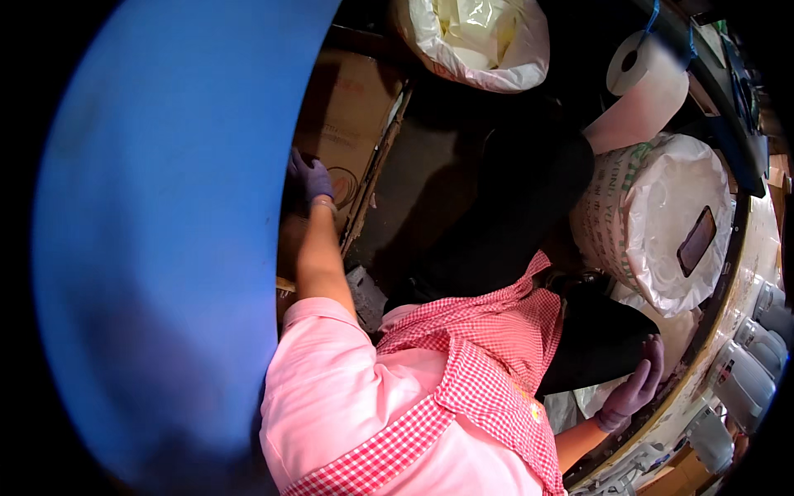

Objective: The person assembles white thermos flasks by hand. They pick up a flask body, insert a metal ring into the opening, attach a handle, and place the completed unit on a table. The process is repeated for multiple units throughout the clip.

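My left hand [311, 177], in a purple glove, reaches out over the brown cardboard box [351, 124]. Its fingers look apart; their tips fade into shadow beside a large blue surface, and I see nothing held. My right hand [635, 390], also gloved in purple, lies by my knee and the edge of the curved worktable [695, 335]. Its fingers are stretched out and the palm holds nothing.
A smooth blue surface [174, 223] fills the left side, very close. White lined sacks stand at the top [521, 70] and right [608, 211]; a dark phone [696, 241] rests on the right one. A paper roll [657, 78] hangs above. Several grey plastic parts [740, 380] lie on the worktable.
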`<control>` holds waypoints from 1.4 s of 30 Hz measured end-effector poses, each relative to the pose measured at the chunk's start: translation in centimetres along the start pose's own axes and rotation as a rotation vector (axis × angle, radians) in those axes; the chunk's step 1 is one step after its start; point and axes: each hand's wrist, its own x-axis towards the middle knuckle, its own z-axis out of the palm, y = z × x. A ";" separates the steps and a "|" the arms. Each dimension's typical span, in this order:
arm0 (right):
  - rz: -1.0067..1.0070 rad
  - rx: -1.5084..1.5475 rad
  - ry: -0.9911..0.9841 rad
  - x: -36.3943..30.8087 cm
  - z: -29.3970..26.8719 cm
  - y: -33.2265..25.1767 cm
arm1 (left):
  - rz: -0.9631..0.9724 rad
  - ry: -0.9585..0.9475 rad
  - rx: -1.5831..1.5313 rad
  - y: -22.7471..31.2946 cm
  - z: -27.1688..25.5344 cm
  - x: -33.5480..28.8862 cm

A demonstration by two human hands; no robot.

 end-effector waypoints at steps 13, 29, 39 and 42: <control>-0.053 0.126 -0.249 2.4 6.6 -2.9 | 0.609 -0.609 0.850 -7.1 2.1 9.1; 0.111 0.620 -0.385 2.8 8.8 -2.9 | 0.686 -0.627 -1.641 31.2 -37.9 -7.7; -0.507 -0.324 -0.194 -2.7 -7.6 -0.1 | 0.816 -1.984 -1.521 46.1 -40.1 -9.3; -0.296 0.171 0.094 -1.9 -9.5 -7.2 | 1.238 -1.930 -1.348 49.1 -42.2 -15.3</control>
